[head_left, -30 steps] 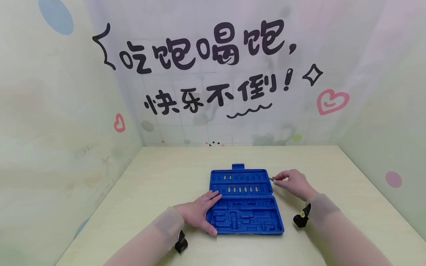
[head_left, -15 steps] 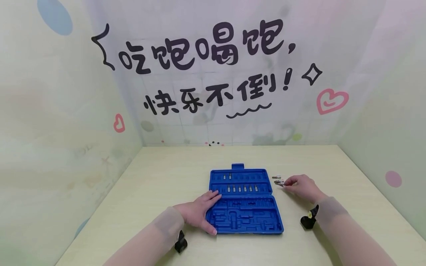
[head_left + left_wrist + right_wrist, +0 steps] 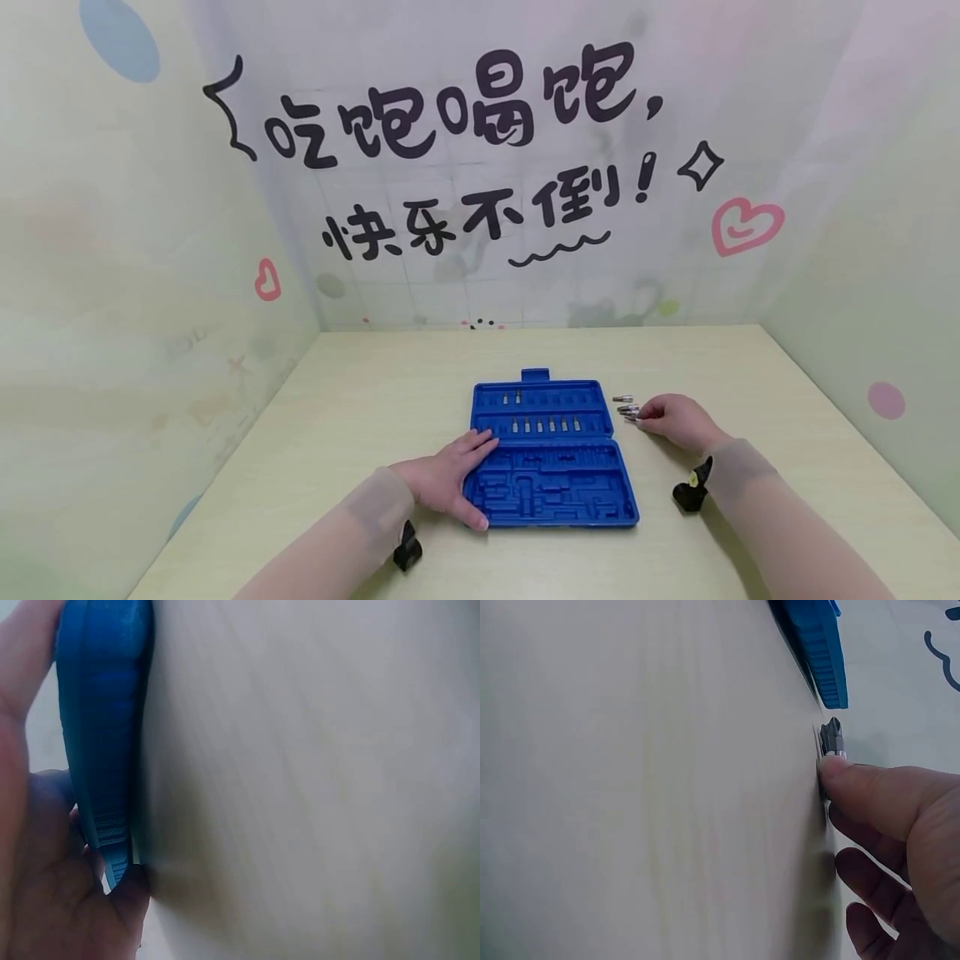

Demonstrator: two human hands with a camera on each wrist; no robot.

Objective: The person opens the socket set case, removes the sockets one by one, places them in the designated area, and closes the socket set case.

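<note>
A blue bit case (image 3: 555, 442) lies unfolded on the table, with several screwdriver bits (image 3: 551, 424) in its far half. My left hand (image 3: 447, 482) rests along the case's left side, fingers spread over its edge and thumb by the front corner. In the left wrist view, the case's ribbed side (image 3: 105, 735) runs beside that hand. My right hand (image 3: 682, 421) is right of the case, thumb and finger pinching a silver bit at a small group of loose bits (image 3: 622, 399). A cross-shaped tip of a bit (image 3: 834, 729) pokes out past the thumb in the right wrist view.
The case's near half has moulded recesses (image 3: 555, 492); its latch tab (image 3: 536, 375) points to the back wall. Printed cloth walls (image 3: 480, 292) enclose the pale wooden table (image 3: 390, 375) at the back and both sides.
My right hand has drawn back rightward and toward me from the case's far right edge, uncovering loose bits on the table. The left hand and the case have stayed put.
</note>
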